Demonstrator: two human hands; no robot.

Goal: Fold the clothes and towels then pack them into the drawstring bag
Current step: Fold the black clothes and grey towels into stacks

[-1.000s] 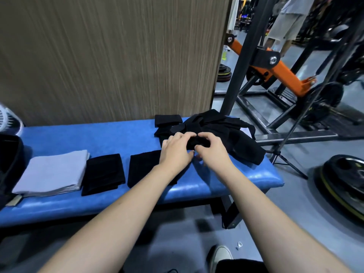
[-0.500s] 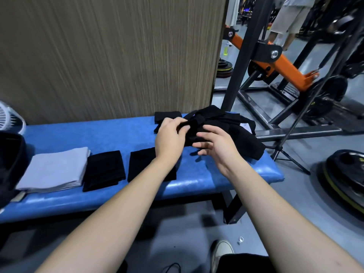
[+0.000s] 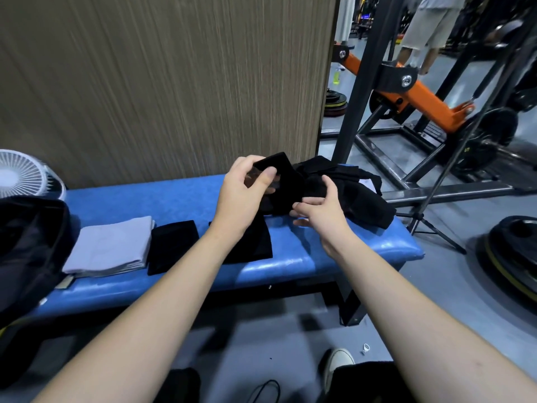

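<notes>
A blue padded bench (image 3: pixel 305 263) carries the laundry. My left hand (image 3: pixel 242 189) grips a small black cloth (image 3: pixel 286 181), lifted above the bench. My right hand (image 3: pixel 321 212) is beside it with fingers loosely curled, touching the lower edge of the same black fabric. Behind them lies an unfolded heap of black clothes (image 3: pixel 357 193). A folded black piece (image 3: pixel 252 245) lies under my left wrist. Further left lie another folded black piece (image 3: pixel 173 245) and a folded grey towel (image 3: pixel 112 247). The black drawstring bag (image 3: pixel 29 242) sits open at the left end.
A white fan (image 3: pixel 24 174) stands behind the bag against the wood-grain wall (image 3: pixel 174 82). A gym rack with an orange arm (image 3: pixel 421 94), a tripod leg (image 3: pixel 436 234) and a weight plate (image 3: pixel 514 257) crowd the floor right of the bench. A person stands far back.
My left hand has lifted the small black cloth up off the heap. My right hand has let go of its earlier grip and now hangs open beside the cloth.
</notes>
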